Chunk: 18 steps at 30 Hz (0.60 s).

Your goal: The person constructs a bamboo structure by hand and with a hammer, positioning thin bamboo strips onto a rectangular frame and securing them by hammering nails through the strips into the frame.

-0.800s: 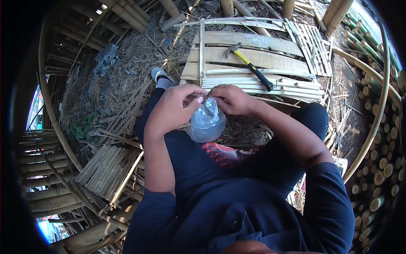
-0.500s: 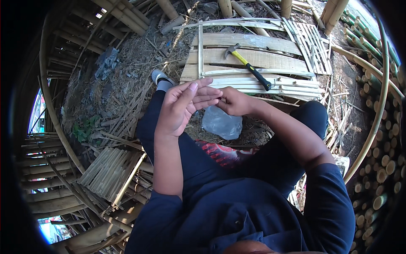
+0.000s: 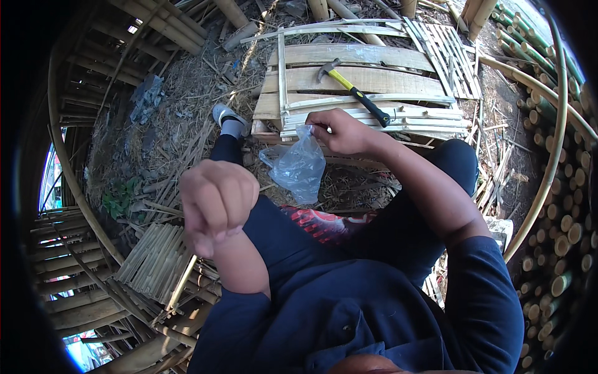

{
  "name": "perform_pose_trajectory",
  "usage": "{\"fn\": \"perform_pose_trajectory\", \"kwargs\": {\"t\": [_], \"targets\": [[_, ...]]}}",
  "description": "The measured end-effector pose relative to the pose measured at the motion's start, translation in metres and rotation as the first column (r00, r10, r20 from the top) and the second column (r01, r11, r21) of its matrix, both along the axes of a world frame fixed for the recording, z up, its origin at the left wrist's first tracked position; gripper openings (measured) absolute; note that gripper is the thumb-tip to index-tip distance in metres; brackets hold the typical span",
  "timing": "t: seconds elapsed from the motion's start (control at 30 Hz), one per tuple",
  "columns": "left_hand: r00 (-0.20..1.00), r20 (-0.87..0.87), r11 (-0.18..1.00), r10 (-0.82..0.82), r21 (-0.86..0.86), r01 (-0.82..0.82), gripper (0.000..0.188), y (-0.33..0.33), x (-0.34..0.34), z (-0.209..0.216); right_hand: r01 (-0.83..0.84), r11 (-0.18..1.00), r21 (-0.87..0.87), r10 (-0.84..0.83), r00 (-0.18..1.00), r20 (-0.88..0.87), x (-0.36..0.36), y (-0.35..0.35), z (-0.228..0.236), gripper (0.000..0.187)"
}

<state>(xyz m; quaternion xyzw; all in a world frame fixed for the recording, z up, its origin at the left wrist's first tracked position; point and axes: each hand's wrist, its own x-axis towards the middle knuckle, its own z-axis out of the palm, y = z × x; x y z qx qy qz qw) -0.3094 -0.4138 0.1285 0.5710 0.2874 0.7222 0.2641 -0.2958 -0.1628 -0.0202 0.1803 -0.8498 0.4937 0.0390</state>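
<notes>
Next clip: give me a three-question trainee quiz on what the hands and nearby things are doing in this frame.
1. True or false: the right hand pinches the top of the clear plastic bag.
2. Where does the yellow-handled hammer lie? A) on the slatted bamboo panel B) on the person's lap C) in the left hand
3. Fill in: the left hand is raised and closed into a loose ____, away from the bag.

Key: 1 true; 2 A; 3 fist.
</notes>
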Motion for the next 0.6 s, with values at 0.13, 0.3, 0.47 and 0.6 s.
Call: {"fn": "perform_pose_trajectory", "kwargs": {"t": [0.13, 0.3, 0.47, 0.6], "targets": [[0.797, -0.535, 0.953, -0.278, -0.051, 0.298, 0.021, -0.004, 0.054, 0.053, 0.05, 0.999, 0.019, -0.05, 0.999, -0.01, 0.001, 0.005, -0.004, 0.015], [0.759, -0.578, 0.934, -0.3, -0.017, 0.356, 0.021, 0.015, 0.092, 0.05, 0.06, 0.997, 0.041, -0.058, 0.998, -0.037, -0.003, 0.007, -0.012, 0.015], [0.651, -0.163, 0.609, 0.742, 0.569, -0.552, 0.018, -0.021, 0.109, 0.017, 0.075, 0.996, 0.052, -0.071, 0.994, -0.077, -0.001, 0.01, -0.012, 0.016], [0.312, -0.035, 0.3, 0.949, 0.399, -0.867, 0.031, -0.042, 0.133, 0.029, 0.063, 0.995, 0.081, -0.055, 0.994, -0.093, -0.009, 0.0, -0.014, 0.017]]}}
